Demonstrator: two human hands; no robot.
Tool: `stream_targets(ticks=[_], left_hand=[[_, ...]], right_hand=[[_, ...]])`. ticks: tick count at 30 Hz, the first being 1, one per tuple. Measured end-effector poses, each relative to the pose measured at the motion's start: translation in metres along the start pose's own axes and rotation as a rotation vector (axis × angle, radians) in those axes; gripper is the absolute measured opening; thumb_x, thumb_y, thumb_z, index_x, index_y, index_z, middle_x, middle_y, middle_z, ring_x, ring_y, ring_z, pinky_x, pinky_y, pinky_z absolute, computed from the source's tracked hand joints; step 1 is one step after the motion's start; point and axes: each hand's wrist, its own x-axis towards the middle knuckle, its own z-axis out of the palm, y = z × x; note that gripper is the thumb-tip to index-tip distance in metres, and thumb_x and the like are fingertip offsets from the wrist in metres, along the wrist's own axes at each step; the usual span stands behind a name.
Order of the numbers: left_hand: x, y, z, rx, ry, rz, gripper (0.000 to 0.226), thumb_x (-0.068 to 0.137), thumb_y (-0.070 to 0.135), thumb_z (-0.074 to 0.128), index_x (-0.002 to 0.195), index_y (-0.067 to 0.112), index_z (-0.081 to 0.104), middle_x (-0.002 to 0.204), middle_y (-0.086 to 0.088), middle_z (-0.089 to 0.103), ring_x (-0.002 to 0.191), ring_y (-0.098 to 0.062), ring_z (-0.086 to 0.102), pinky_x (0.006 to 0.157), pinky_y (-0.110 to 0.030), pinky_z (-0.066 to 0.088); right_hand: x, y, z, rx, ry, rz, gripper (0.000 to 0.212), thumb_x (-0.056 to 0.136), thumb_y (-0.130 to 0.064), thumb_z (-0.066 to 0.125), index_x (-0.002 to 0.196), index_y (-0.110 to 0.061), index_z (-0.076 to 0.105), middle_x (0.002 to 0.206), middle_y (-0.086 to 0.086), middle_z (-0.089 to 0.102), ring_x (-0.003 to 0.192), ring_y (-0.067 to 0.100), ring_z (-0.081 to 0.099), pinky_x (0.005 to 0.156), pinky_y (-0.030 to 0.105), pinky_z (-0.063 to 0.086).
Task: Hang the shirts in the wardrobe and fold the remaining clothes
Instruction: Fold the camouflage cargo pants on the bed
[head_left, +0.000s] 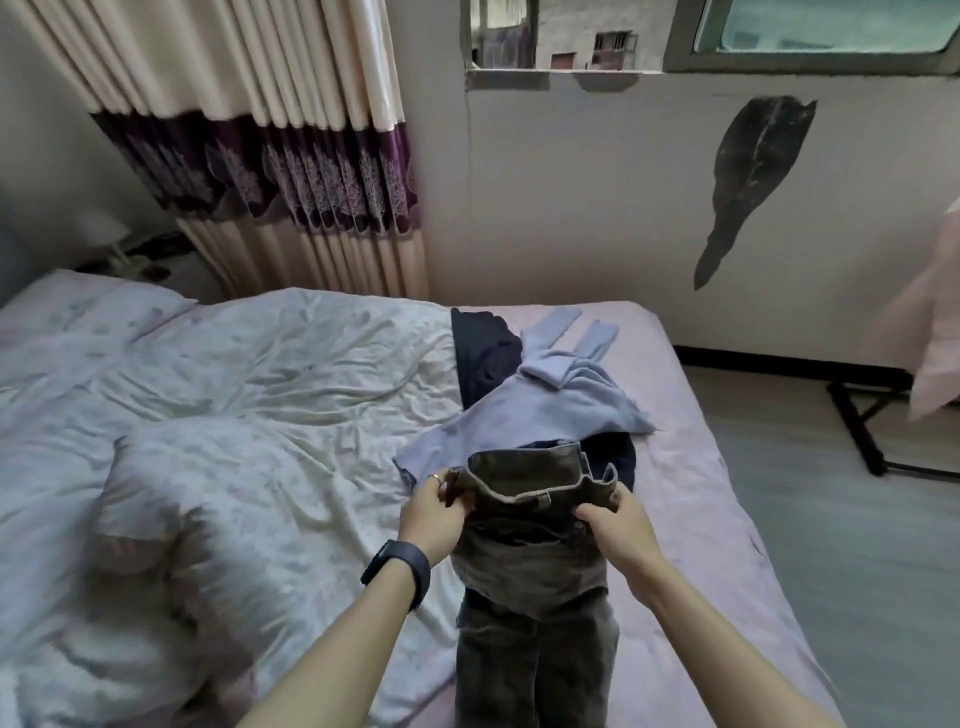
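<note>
Here, left hand (434, 501) and right hand (621, 519) pinch the crumpled waistband of stiff grey jeans (524, 564).

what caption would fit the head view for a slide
Left hand and right hand hold grey trousers by the waistband over a bed, a blue top and dark garment behind
</note>
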Motion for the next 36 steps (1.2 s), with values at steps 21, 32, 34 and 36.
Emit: stream_targets(ticks=[21,32,34,36], left_hand=[[-0.093,-0.282,0.106,0.364,-0.081,-0.199,0.063,0.102,0.049,0.040,0.157,0.021,0.026,0.159,0.005,0.026,0.146,-0.013,0.026,0.115,-0.024,0.022],[-0.286,-0.363,0.076,0.334,-0.241,-0.491,0.057,0.096,0.048,0.056,0.141,0.014,0.045,0.139,-0.006,0.055,0.127,-0.029,0.052,0.099,-0.033,0.044],[-0.312,-0.379,0.068,0.293,-0.304,-0.555,0.056,0.094,0.048,0.060,0.137,0.014,0.050,0.136,-0.005,0.059,0.122,-0.029,0.056,0.097,-0.033,0.047],[-0.336,-0.398,0.060,0.232,-0.346,-0.619,0.065,0.091,0.051,0.064,0.141,0.012,0.049,0.139,-0.003,0.057,0.125,-0.029,0.055,0.102,-0.034,0.046]], right_hand=[[-0.080,0.306,0.094,-0.685,0.164,-0.240,0.088,0.089,-0.061,0.051,0.160,-0.025,0.012,0.168,0.008,-0.001,0.154,0.026,0.006,0.123,0.040,0.015],[-0.326,0.413,0.064,-0.668,0.048,0.125,0.067,0.087,-0.048,0.069,0.144,-0.022,0.044,0.156,0.005,0.025,0.144,0.027,0.029,0.115,0.040,0.033],[-0.362,0.425,0.065,-0.637,0.050,0.161,0.051,0.085,-0.051,0.070,0.125,-0.025,0.055,0.144,0.006,0.034,0.136,0.027,0.037,0.111,0.039,0.037],[-0.390,0.430,0.068,-0.579,0.073,0.203,0.040,0.080,-0.060,0.069,0.106,-0.032,0.057,0.130,0.001,0.039,0.128,0.026,0.042,0.106,0.040,0.041]])
